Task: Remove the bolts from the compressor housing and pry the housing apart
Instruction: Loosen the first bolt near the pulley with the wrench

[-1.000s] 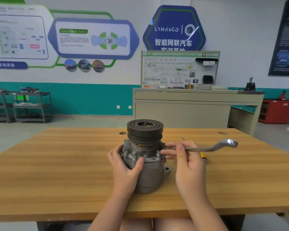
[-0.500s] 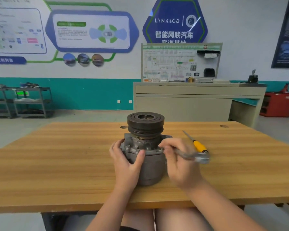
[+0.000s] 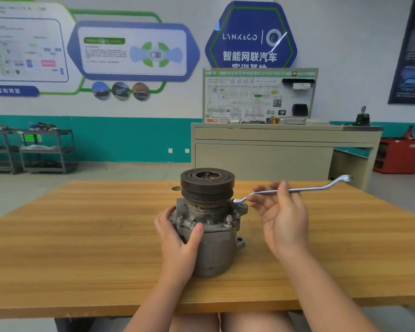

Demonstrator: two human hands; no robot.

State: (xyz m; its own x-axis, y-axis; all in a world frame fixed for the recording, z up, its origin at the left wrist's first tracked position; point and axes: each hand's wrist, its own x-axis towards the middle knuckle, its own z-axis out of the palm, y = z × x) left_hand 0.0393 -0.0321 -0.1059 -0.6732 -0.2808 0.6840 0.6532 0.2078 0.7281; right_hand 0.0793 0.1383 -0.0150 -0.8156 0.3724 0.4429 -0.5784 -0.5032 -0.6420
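L hand wraps the compressor housing, thumb across the front, fingers curled round its left side, steadying it. R hand is half open; thumb and fingers lightly pinch the shank of a ring wrench. The wrench's near ring sits at the housing's back-right flange, by a bolt; exact seating can't be told. Its far end points toward the desk's far right corner.

Housing stands upright, black pulley on top, mid-desk, nearer the front edge. Several bolt heads stand proud round the top flange, so bolts aren't out yet.

Handling, est.: cast metal, heavy, rigid, not fragile. Round body is likely to turn under wrench torque. Best hold is low on the barrel or at a mounting ear, not the pulley, which prob. spins.
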